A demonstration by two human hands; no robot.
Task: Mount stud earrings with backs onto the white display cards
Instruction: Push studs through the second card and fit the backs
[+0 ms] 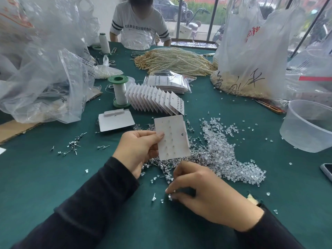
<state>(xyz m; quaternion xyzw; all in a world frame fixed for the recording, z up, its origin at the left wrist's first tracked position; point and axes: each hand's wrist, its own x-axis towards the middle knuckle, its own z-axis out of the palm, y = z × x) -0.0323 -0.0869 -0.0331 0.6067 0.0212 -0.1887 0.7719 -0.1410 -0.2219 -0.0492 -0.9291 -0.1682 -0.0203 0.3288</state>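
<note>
Holds the white display card [172,139] off the green tablecloth [53,177] in the left hand [138,148], thumb laid across the card's left edge, fingers curled behind it. Card tilted, with two columns of small marks down its face. Pinches a small clear piece [170,196] between curled fingertips of the right hand [203,194], below the card and down on the cloth; stud or back, cannot tell.

Just beneath the card's lower edge, a heap of stud earrings [161,164]. Right of the card, a wide drift of clear backs [224,155]. Left of the card, a thin scatter of studs [73,142] and, nearer, a blank card [115,121] lying flat. Just beyond the card, a fanned row of filled cards [156,101]; beyond and left of the card, a green-ended spool [119,90]. Far right of the card, a clear plastic tub [309,126]. Well beyond the card, pearl strands [176,60] and another person [140,24].
</note>
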